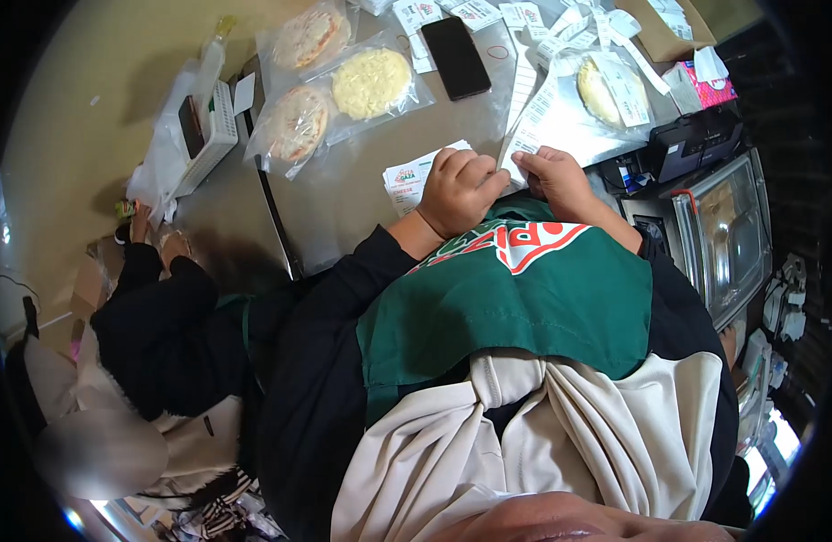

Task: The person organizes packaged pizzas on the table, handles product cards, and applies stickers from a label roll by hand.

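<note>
My left hand [459,190] and my right hand [557,179] meet at the near edge of the steel table [344,194], fingers curled. Between them they pinch the end of a long white strip of labels [527,108] that runs away across the table. Under my left hand lies a small stack of printed labels [407,178]. Past my right hand sits a bagged pizza base [604,90] with a label stuck on it. I wear a green apron [515,298] over black sleeves.
Three more bagged pizzas [344,86] lie at the far left of the table, and a black phone [456,57] in the middle. A label printer [696,140] and a steel sink [728,235] are on the right. A person in black [154,334] crouches at the left.
</note>
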`<action>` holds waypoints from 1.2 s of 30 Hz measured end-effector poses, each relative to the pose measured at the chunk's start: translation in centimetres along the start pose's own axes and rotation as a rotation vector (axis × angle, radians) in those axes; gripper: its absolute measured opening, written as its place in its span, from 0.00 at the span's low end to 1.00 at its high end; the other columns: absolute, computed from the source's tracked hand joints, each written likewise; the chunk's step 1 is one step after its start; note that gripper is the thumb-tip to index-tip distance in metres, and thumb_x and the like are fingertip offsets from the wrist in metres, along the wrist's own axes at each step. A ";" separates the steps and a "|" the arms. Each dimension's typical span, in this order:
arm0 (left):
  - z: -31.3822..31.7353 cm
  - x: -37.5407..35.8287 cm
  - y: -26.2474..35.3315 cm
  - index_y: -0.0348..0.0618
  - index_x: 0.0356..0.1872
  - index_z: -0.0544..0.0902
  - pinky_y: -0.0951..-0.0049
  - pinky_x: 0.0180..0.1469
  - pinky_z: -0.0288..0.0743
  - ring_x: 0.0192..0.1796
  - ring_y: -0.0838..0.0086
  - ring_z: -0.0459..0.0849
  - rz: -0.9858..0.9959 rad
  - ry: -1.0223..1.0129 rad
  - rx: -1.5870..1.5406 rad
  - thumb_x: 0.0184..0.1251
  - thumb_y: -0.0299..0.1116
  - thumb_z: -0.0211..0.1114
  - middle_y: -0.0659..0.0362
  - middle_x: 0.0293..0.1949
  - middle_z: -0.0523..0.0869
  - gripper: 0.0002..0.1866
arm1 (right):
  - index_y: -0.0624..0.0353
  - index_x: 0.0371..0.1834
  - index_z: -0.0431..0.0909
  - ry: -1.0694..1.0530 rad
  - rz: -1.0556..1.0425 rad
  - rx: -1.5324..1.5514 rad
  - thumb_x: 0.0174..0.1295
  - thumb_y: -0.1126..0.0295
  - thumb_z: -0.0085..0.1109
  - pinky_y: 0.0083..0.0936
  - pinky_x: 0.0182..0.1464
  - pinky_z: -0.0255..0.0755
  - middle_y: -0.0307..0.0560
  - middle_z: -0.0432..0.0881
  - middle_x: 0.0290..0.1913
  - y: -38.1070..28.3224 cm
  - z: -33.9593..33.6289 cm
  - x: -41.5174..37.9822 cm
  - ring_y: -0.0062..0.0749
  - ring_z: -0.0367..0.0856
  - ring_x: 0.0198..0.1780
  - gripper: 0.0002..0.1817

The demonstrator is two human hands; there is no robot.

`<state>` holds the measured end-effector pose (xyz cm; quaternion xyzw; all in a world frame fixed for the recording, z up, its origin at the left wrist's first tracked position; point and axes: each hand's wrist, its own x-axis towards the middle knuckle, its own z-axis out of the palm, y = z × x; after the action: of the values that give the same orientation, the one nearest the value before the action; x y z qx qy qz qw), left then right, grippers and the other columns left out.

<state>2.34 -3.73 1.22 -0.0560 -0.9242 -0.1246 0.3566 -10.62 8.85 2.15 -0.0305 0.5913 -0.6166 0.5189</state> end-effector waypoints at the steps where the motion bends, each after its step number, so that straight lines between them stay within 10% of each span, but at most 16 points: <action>1: -0.2 -0.3 0.0 0.48 0.31 0.80 0.67 0.46 0.66 0.40 0.69 0.74 0.027 -0.002 0.029 0.50 0.32 0.59 0.62 0.35 0.77 0.07 | 0.56 0.24 0.72 -0.002 -0.007 -0.005 0.60 0.68 0.58 0.13 0.19 0.47 0.30 0.68 0.17 0.2 -0.1 0.3 0.13 0.56 0.15 0.09; 5: -1.3 -0.7 -0.7 0.45 0.31 0.79 0.65 0.45 0.69 0.40 0.66 0.76 -0.133 -0.100 -0.044 0.52 0.30 0.63 0.58 0.37 0.78 0.06 | 0.64 0.38 0.78 0.051 -0.101 -0.074 0.61 0.68 0.56 0.14 0.32 0.65 0.36 0.79 0.29 0.8 -0.1 1.1 0.17 0.73 0.28 0.10; 8: -2.4 -2.6 -2.5 0.40 0.31 0.80 0.65 0.40 0.71 0.36 0.64 0.77 -0.918 -0.072 -0.404 0.54 0.31 0.64 0.54 0.35 0.78 0.06 | 0.65 0.42 0.78 -0.048 -0.254 -0.249 0.62 0.67 0.55 0.18 0.36 0.68 0.36 0.80 0.32 1.9 -0.4 2.0 0.20 0.74 0.31 0.12; 11: -2.3 -7.5 -6.3 0.36 0.29 0.81 0.66 0.35 0.72 0.32 0.64 0.78 -1.242 -0.255 -0.496 0.55 0.32 0.65 0.50 0.32 0.79 0.08 | 0.62 0.37 0.81 -0.128 -0.186 -0.695 0.60 0.63 0.56 0.19 0.35 0.67 0.42 0.80 0.28 2.6 -0.4 3.1 0.20 0.73 0.28 0.13; 14: -2.7 -8.9 -6.9 0.32 0.31 0.81 0.75 0.31 0.70 0.26 0.78 0.75 -1.236 -0.468 -0.597 0.55 0.29 0.64 0.58 0.25 0.82 0.08 | 0.61 0.29 0.81 -0.234 -0.360 -1.061 0.57 0.60 0.59 0.27 0.38 0.69 0.50 0.78 0.26 2.8 0.3 3.6 0.33 0.74 0.32 0.14; 17: -2.1 -9.2 -6.8 0.37 0.27 0.84 0.68 0.38 0.72 0.35 0.64 0.78 -1.254 -0.577 -0.558 0.51 0.33 0.67 0.50 0.30 0.78 0.09 | 0.62 0.24 0.80 -0.380 -0.571 -1.179 0.55 0.60 0.60 0.36 0.44 0.69 0.53 0.78 0.27 4.3 0.4 4.7 0.45 0.72 0.41 0.15; 20: -0.9 -9.4 -6.5 0.34 0.24 0.83 0.75 0.32 0.70 0.27 0.73 0.76 -1.149 -0.550 -0.392 0.52 0.30 0.66 0.53 0.27 0.80 0.08 | 0.62 0.25 0.80 -0.405 -0.548 -1.317 0.55 0.60 0.60 0.34 0.44 0.70 0.52 0.79 0.29 3.8 0.8 4.9 0.44 0.73 0.41 0.14; 32: 0.1 -7.3 -4.2 0.35 0.24 0.83 0.64 0.45 0.74 0.41 0.59 0.79 -0.991 -0.675 0.168 0.48 0.41 0.70 0.50 0.38 0.79 0.16 | 0.59 0.28 0.80 -0.324 -0.489 -1.426 0.57 0.56 0.57 0.36 0.46 0.69 0.50 0.80 0.31 4.1 0.8 5.1 0.44 0.75 0.44 0.16; 36: -1.9 -4.5 -3.5 0.37 0.43 0.78 0.60 0.50 0.72 0.48 0.56 0.76 -1.232 -0.726 0.307 0.42 0.46 0.73 0.47 0.47 0.75 0.29 | 0.58 0.28 0.80 -0.343 -0.523 -1.465 0.57 0.55 0.57 0.37 0.45 0.69 0.49 0.80 0.32 4.0 0.7 5.0 0.44 0.75 0.43 0.16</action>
<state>6.24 -7.67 -1.09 0.4868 -0.8552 -0.1452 -0.1030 -10.04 5.89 -3.56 -0.5960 0.7319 -0.1597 0.2890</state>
